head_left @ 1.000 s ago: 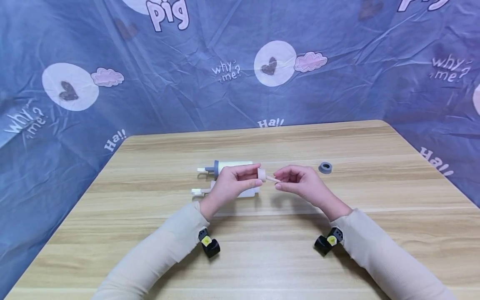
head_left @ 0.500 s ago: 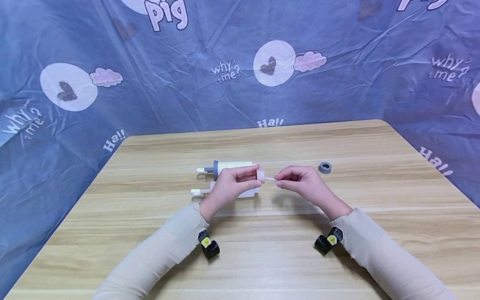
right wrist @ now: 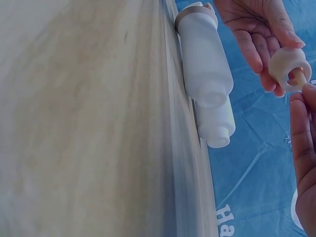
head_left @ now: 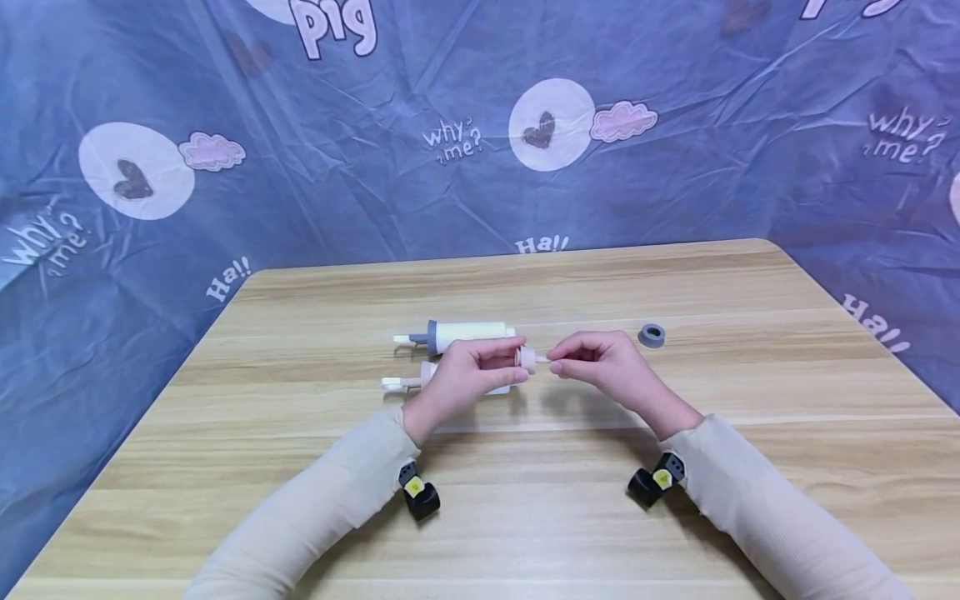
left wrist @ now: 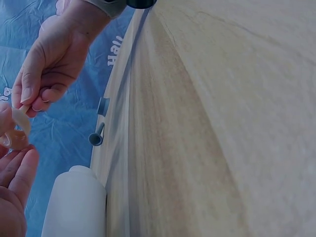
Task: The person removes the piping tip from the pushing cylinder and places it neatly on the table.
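Note:
My left hand [head_left: 476,372] holds a beige ring-shaped cap [head_left: 527,358] between thumb and fingers, above the table. From the right, my right hand [head_left: 607,367] pinches a thin pale stem [head_left: 543,359] that reaches into the cap's opening. The right wrist view shows the stem [right wrist: 299,76] inside the hollow cap [right wrist: 285,63]; its inner end is hidden. Below the left hand lies a white bottle with a beige collar [head_left: 427,373], partly covered by that hand. Behind it lies a second white bottle [head_left: 471,333] with a grey collar.
A grey ring [head_left: 652,335] lies on the wooden table [head_left: 525,500], beyond the right hand. Beside that ring, the left wrist view shows a small grey funnel-ended stem [left wrist: 97,137]. A blue printed cloth [head_left: 360,167] hangs behind the table.
The left hand has moved slightly right and down with the cap, which has tilted a little. Less of the stem shows between the cap and my right fingertips. The bottles have not moved.

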`<action>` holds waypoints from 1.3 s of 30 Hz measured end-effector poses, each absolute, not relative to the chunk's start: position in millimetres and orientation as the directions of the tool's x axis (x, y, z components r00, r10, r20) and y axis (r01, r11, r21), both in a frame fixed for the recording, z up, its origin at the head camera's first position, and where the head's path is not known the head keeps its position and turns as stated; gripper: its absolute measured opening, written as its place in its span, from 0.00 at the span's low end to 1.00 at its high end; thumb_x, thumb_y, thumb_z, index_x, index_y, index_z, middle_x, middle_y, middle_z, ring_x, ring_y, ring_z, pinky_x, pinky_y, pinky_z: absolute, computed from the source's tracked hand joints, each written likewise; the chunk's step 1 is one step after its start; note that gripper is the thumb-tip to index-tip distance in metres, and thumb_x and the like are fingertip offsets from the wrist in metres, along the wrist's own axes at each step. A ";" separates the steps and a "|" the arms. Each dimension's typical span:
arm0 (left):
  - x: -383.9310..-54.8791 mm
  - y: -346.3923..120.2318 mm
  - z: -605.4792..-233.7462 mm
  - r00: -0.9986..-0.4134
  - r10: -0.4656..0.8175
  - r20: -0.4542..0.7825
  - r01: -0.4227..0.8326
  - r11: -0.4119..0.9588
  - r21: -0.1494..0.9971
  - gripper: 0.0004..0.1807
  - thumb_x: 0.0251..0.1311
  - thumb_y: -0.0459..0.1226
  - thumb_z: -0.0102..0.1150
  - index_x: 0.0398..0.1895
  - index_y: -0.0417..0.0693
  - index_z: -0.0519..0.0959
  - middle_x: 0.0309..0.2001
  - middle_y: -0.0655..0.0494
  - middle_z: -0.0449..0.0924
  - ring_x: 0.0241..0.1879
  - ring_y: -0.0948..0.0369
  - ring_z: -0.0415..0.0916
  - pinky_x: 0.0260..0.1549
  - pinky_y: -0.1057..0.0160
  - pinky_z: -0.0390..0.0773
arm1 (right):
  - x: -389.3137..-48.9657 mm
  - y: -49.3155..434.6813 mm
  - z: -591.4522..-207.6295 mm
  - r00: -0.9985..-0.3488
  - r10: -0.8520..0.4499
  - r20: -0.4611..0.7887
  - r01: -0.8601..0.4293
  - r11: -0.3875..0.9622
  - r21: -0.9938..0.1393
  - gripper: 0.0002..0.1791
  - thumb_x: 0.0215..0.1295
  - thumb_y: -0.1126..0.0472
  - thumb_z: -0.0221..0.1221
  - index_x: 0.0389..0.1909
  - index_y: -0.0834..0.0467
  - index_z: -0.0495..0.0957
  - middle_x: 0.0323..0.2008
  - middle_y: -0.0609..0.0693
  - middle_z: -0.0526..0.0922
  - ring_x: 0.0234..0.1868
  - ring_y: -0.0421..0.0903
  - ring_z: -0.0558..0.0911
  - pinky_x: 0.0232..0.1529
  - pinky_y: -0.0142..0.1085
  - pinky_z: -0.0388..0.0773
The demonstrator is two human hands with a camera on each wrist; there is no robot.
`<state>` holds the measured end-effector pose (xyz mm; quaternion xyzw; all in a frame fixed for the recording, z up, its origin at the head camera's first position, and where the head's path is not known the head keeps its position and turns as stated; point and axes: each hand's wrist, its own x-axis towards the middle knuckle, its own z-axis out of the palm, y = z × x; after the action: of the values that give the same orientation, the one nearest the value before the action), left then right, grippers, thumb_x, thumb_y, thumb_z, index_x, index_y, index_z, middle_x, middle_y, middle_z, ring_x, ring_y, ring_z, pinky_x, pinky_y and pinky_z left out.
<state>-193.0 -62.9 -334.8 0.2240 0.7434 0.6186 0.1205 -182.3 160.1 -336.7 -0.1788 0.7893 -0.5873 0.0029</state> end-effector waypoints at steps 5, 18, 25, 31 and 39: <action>-192.0 -61.7 -335.3 -0.865 0.493 0.098 0.190 0.140 0.972 0.26 0.51 0.31 0.65 0.57 0.39 0.74 0.50 0.43 0.79 0.48 0.56 0.79 0.45 0.66 0.79 | -182.2 159.0 -336.8 -0.933 -0.304 0.193 -0.270 0.236 -0.933 0.11 0.53 0.68 0.64 0.36 0.70 0.81 0.30 0.46 0.84 0.29 0.37 0.80 0.32 0.30 0.80; -189.2 -61.4 -333.6 -0.839 0.536 0.091 0.231 0.200 0.952 0.27 0.50 0.35 0.67 0.57 0.41 0.75 0.47 0.47 0.82 0.40 0.61 0.81 0.40 0.67 0.80 | -179.7 155.7 -335.0 -0.929 -0.340 0.148 -0.240 0.247 -0.939 0.12 0.51 0.66 0.66 0.34 0.70 0.80 0.30 0.52 0.84 0.28 0.37 0.80 0.32 0.31 0.80; -189.6 -60.6 -333.5 -0.831 0.548 0.094 0.230 0.186 0.955 0.27 0.50 0.34 0.67 0.56 0.40 0.75 0.46 0.45 0.82 0.40 0.59 0.82 0.40 0.66 0.81 | -180.0 155.7 -335.0 -0.924 -0.348 0.160 -0.252 0.238 -0.938 0.12 0.51 0.66 0.66 0.34 0.70 0.80 0.30 0.51 0.84 0.28 0.37 0.81 0.32 0.31 0.80; -189.1 -59.7 -332.3 -0.839 0.537 0.089 0.213 0.173 0.962 0.26 0.49 0.32 0.67 0.55 0.39 0.75 0.45 0.44 0.82 0.39 0.61 0.82 0.37 0.65 0.82 | -180.4 155.9 -335.2 -0.922 -0.347 0.170 -0.261 0.234 -0.936 0.12 0.50 0.66 0.67 0.33 0.70 0.80 0.29 0.50 0.84 0.28 0.37 0.80 0.31 0.31 0.80; -187.5 -59.3 -330.2 -0.844 0.523 0.119 0.244 0.176 0.954 0.25 0.50 0.32 0.66 0.55 0.38 0.75 0.44 0.44 0.82 0.36 0.65 0.81 0.33 0.69 0.81 | -180.0 155.2 -334.1 -0.926 -0.338 0.166 -0.253 0.233 -0.939 0.13 0.51 0.65 0.67 0.34 0.70 0.79 0.29 0.47 0.84 0.29 0.37 0.80 0.32 0.30 0.80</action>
<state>-187.5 -59.3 -330.2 0.2530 0.7577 0.5899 0.1183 -180.0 155.2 -334.1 -0.1885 0.7843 -0.5899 0.0360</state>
